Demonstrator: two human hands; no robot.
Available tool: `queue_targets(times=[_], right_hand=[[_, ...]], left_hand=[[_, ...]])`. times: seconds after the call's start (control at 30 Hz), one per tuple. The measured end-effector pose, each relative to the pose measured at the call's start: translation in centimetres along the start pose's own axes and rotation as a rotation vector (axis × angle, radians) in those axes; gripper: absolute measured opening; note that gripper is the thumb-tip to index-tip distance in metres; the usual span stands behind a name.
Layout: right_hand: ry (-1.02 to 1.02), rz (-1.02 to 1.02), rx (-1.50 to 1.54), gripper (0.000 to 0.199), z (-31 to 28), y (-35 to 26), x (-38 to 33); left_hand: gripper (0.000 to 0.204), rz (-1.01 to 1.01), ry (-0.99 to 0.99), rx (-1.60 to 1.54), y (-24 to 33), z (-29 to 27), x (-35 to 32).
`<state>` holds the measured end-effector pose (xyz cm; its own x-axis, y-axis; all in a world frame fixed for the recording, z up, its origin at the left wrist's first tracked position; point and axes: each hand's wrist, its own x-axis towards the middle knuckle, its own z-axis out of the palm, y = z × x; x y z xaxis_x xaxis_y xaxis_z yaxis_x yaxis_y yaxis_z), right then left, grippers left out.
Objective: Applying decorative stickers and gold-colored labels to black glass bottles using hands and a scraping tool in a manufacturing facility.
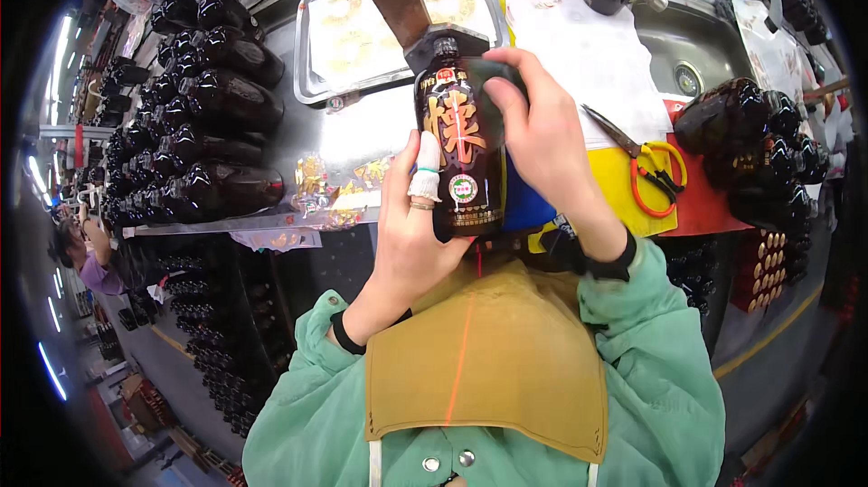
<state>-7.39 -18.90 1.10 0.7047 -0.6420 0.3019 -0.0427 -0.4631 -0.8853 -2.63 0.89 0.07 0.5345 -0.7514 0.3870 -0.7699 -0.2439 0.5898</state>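
A dark glossy bottle (463, 161) with gold and red lettering stands tilted before me, its capped neck by the wooden post's dark bracket (443, 42). My left hand (411, 229) grips its lower left side, fingers and thumb around it. One finger of that hand wears a white cover (427, 166). My right hand (542, 116) is at the bottle's upper right, thumb and index finger curled on a dark, blurred rounded piece (500, 74) against the bottle; what it is I cannot make out. A red light line runs down the bottle and my apron (506, 369).
Gold stickers (348, 184) lie left of the bottle, with a metal tray (307, 53) behind. Scissors with red and yellow handles (657, 179) rest at right, near a sink (696, 48). Dark bottles are stacked at left (231, 103) and right (732, 125). Another person (90, 261) is far left.
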Motion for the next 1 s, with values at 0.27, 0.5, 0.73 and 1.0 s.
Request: queue_targets(times=[0.27, 0.5, 0.73, 1.0], right_hand=[[0.104, 0.062, 0.019, 0.022, -3.1, 0.6, 1.0], [0.128, 0.137, 0.183, 0.025, -3.9, 0.2, -1.3], [0.130, 0.216, 0.274, 0.023, -4.5, 0.4, -1.9], [-0.037, 0.150, 0.210, 0.032, -3.7, -1.3, 0.3]], left_hand=[[0.086, 0.275, -0.094, 0.356, -1.0, -3.0, 5.5], [0.088, 0.430, -0.235, 0.490, -1.9, -3.7, 7.8], [0.088, 0.479, -0.092, 0.300, -3.2, -3.6, 8.1], [0.090, 0.261, -0.186, 0.128, -4.3, -2.7, 9.9]])
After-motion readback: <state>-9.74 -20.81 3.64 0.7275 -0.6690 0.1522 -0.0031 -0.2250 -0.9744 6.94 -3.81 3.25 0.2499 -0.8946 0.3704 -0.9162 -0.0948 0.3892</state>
